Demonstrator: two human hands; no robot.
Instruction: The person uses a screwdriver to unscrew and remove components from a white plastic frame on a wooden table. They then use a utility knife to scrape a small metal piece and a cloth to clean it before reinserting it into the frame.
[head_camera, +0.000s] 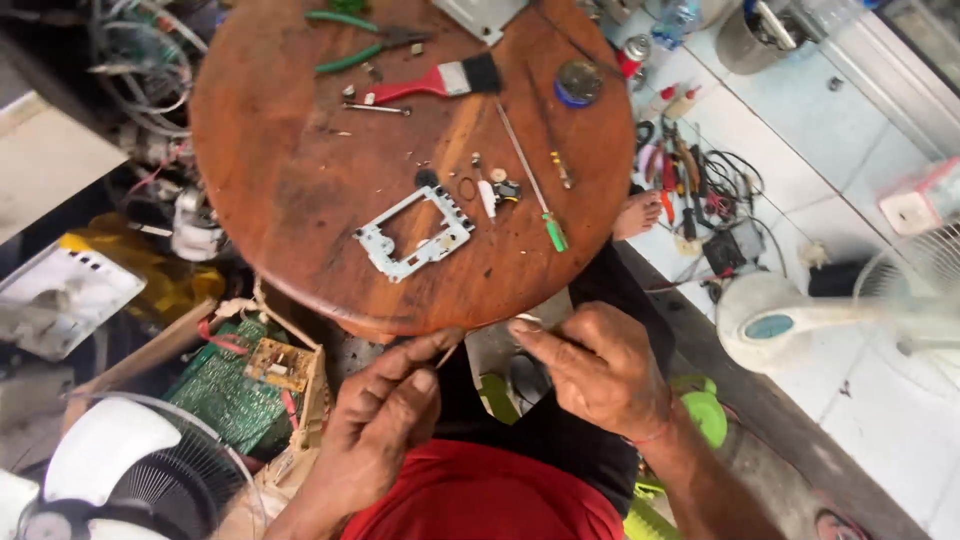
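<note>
We saw both hands below the near edge of the round wooden table (300, 170). The left hand (385, 420) was closed, pinching a thin small stick-like piece (447, 354) between thumb and forefinger. The right hand (597, 365) was curled, its fingertips meeting the same piece; we could not tell if it really gripped it. On the table lay a pale metal frame (415, 235), a green-handled screwdriver (535, 195), a red-handled brush (435, 82) and green pliers (355, 45). A green circuit board (225, 395) lay left of the hands.
</note>
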